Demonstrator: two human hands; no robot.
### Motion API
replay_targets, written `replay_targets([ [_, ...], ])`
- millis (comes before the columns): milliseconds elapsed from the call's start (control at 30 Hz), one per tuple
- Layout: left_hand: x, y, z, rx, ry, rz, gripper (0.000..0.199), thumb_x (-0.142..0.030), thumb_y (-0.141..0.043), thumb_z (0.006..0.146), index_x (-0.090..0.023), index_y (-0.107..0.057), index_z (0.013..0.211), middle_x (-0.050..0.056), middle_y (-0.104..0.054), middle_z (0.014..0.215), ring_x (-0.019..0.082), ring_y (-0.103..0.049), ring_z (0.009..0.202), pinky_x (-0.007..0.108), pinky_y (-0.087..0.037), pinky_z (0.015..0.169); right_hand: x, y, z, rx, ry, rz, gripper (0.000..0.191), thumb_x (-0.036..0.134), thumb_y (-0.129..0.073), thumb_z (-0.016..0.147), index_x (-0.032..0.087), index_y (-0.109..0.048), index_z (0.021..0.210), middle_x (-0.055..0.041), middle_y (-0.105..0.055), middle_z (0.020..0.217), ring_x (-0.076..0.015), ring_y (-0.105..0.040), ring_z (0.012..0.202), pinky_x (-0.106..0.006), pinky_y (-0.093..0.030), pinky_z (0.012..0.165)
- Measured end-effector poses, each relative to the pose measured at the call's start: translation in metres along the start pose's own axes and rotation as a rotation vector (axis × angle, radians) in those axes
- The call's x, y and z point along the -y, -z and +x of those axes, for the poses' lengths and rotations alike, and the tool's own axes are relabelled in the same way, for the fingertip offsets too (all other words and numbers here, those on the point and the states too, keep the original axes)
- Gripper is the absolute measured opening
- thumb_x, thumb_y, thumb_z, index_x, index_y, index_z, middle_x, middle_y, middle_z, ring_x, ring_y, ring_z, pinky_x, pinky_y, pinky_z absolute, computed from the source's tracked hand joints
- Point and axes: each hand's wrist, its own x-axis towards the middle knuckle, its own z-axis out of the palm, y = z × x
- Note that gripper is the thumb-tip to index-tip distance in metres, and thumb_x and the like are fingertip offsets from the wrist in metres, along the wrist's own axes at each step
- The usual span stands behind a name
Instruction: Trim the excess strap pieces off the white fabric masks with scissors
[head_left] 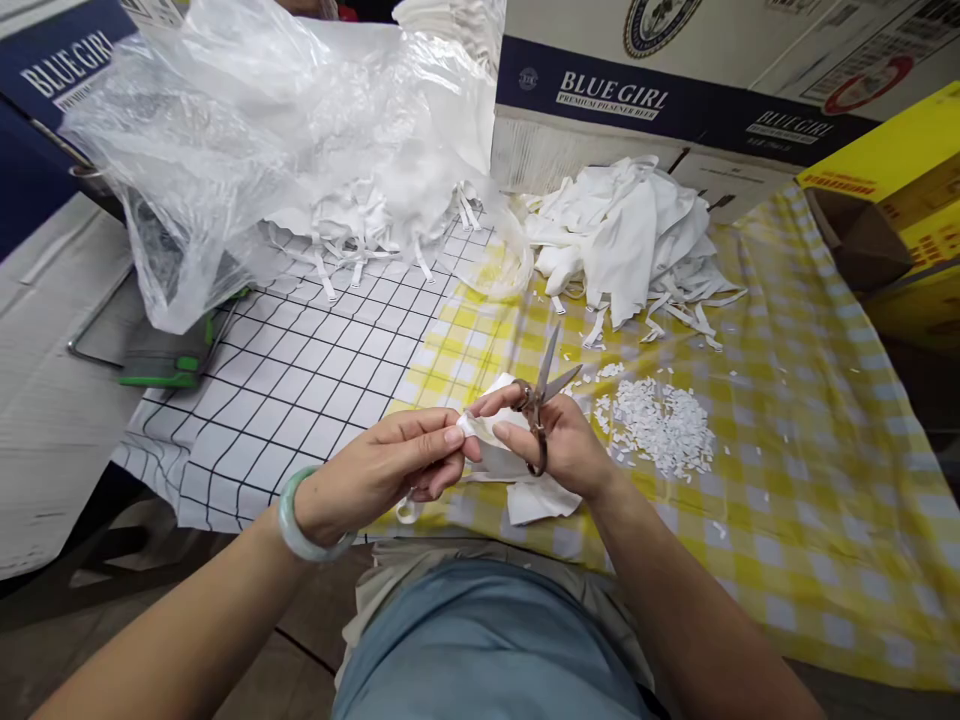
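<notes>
My left hand (409, 452), with a pale green bangle at the wrist, pinches an edge of a white cloth piece with straps (541, 500). A pair of scissors (538, 400) sits in my right hand (566, 440), its blades parted and pointing away from me. The right fingertips reach close to the pinched edge; I cannot tell whether they grip the cloth too. Part of the cloth lies on the table below the hands, and a small loop of strap hangs under my left hand. Right of the scissors lies a heap of small white clippings (660, 425).
A pile of white strapped cloth pieces (626, 235) lies at the back. To its left, a clear plastic bag (247, 130) covers more of them. A grey-green object (161, 350) lies at left. Cardboard boxes (600, 90) stand behind, and yellow boxes (915, 200) at right. A yellow checked cloth (817, 480) covers the table.
</notes>
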Motion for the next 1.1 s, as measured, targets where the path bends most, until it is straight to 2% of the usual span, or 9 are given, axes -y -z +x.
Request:
replay_targets([
  [67, -0.003, -0.004, -0.002, -0.010, -0.064, 0.089, 0.032, -0.044, -0.055, 0.094, -0.017, -0.071, 0.090, -0.001, -0.047, 0.061, 0.011, -0.040, 0.055, 0.023, -0.036, 0.054, -0.003, -0.005, 0.000, 0.032, -0.066, 0.031, 0.026, 0.040, -0.077, 0.076, 0.019, -0.068, 0.087, -0.0021, -0.067, 0.086, -0.0161, -0.061, 0.080, -0.029, -0.048, 0.074],
  [133, -0.005, -0.010, -0.003, -0.090, -0.229, 0.269, 0.026, -0.037, -0.058, 0.093, -0.018, -0.075, 0.087, 0.005, -0.055, 0.078, 0.016, -0.052, 0.075, 0.029, -0.046, 0.072, -0.010, -0.016, 0.003, 0.022, -0.129, 0.114, 0.035, 0.044, -0.084, 0.067, 0.019, -0.065, 0.081, 0.0009, -0.061, 0.077, -0.0131, -0.056, 0.069, -0.026, -0.046, 0.067],
  [233, -0.005, -0.019, 0.003, -0.241, -0.477, 0.377, 0.021, -0.027, -0.060, 0.093, -0.020, -0.077, 0.084, 0.010, -0.057, 0.111, 0.023, -0.052, 0.112, 0.033, -0.040, 0.101, -0.022, -0.037, 0.007, -0.039, -0.135, 0.275, 0.042, 0.051, -0.083, 0.062, 0.020, -0.063, 0.080, 0.0015, -0.060, 0.077, -0.0128, -0.054, 0.069, -0.027, -0.046, 0.068],
  [400, 0.008, -0.027, 0.023, -0.385, -0.494, -0.043, 0.025, -0.030, -0.055, 0.096, -0.020, -0.071, 0.079, 0.005, -0.052, 0.105, 0.016, -0.054, 0.095, 0.026, -0.045, 0.085, -0.017, -0.037, -0.004, -0.134, -0.136, 0.188, 0.039, 0.049, -0.081, 0.066, 0.020, -0.057, 0.077, 0.0026, -0.055, 0.072, -0.0118, -0.050, 0.065, -0.026, -0.044, 0.064],
  [600, 0.019, -0.042, 0.040, -0.431, -0.500, 0.072, 0.026, -0.029, -0.054, 0.097, -0.020, -0.071, 0.080, 0.006, -0.050, 0.103, 0.018, -0.047, 0.113, 0.025, -0.038, 0.099, 0.003, 0.007, -0.030, -0.255, -0.040, -0.316, 0.036, 0.047, -0.080, 0.069, 0.020, -0.061, 0.084, -0.0022, -0.059, 0.083, -0.0172, -0.055, 0.078, -0.029, -0.046, 0.073],
  [767, 0.016, -0.053, 0.050, -0.354, -0.484, -0.021, 0.025, -0.029, -0.056, 0.096, -0.021, -0.074, 0.082, 0.007, -0.053, 0.112, 0.020, -0.048, 0.115, 0.026, -0.043, 0.093, -0.019, -0.020, -0.028, -0.373, -0.072, -0.066, 0.032, 0.047, -0.075, 0.075, 0.019, -0.060, 0.085, -0.0021, -0.060, 0.078, -0.0162, -0.055, 0.071, -0.029, -0.048, 0.067],
  [900, 0.009, -0.055, 0.054, -0.365, -0.397, -0.174, 0.027, -0.027, -0.056, 0.094, -0.017, -0.072, 0.076, 0.006, -0.053, 0.105, 0.012, -0.050, 0.076, 0.023, -0.044, 0.065, -0.034, -0.030, -0.031, -0.300, -0.164, 0.146, 0.035, 0.051, -0.069, 0.081, 0.019, -0.056, 0.083, 0.0001, -0.056, 0.073, -0.0127, -0.051, 0.062, -0.028, -0.046, 0.061],
  [1000, 0.011, -0.055, 0.057, -0.413, -0.370, -0.136, 0.027, -0.027, -0.056, 0.094, -0.016, -0.069, 0.073, 0.004, -0.049, 0.100, 0.008, -0.037, 0.061, 0.022, -0.035, 0.054, -0.026, -0.007, -0.040, -0.251, -0.154, -0.041, 0.035, 0.052, -0.070, 0.080, 0.019, -0.056, 0.080, 0.0005, -0.055, 0.073, -0.0127, -0.049, 0.063, -0.027, -0.043, 0.061],
  [1100, 0.020, -0.058, 0.061, -0.398, -0.416, 0.025, 0.027, -0.029, -0.055, 0.096, -0.017, -0.068, 0.076, 0.005, -0.048, 0.100, 0.011, -0.043, 0.072, 0.023, -0.037, 0.057, -0.010, 0.023, -0.048, -0.250, -0.072, -0.403, 0.039, 0.055, -0.071, 0.079, 0.019, -0.057, 0.075, -0.0011, -0.055, 0.073, -0.0152, -0.051, 0.069, -0.029, -0.042, 0.065],
])
